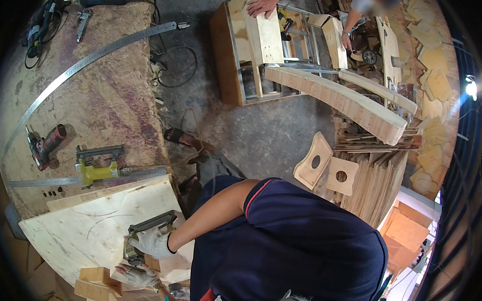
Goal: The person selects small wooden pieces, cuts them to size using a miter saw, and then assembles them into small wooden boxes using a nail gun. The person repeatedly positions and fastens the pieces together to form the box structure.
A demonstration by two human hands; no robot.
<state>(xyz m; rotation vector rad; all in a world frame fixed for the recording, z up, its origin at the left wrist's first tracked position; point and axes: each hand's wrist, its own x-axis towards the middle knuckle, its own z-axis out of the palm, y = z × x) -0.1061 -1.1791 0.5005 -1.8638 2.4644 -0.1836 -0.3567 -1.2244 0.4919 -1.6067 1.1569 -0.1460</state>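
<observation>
In a white glove, my right hand (155,242) is wrapped round a dark olive pneumatic nail gun (153,222), its black magazine pointing up and to the right. The nail gun sits over a large pale plywood panel (81,232) at the lower left. Just below, my left hand (138,276), also gloved with bare fingertips, grips the edge of a small light wooden piece (99,284) of joined boards. Part of that piece is hidden under the hand. My bare right forearm crosses the panel's edge.
A yellow nail gun (97,168), a cordless drill (45,144) and a long metal ruler (75,68) lie on the stained workbench (111,110). Across the floor, another person's hands (262,6) rest on wooden frames. Stacked wood strips (376,183) stand at the right.
</observation>
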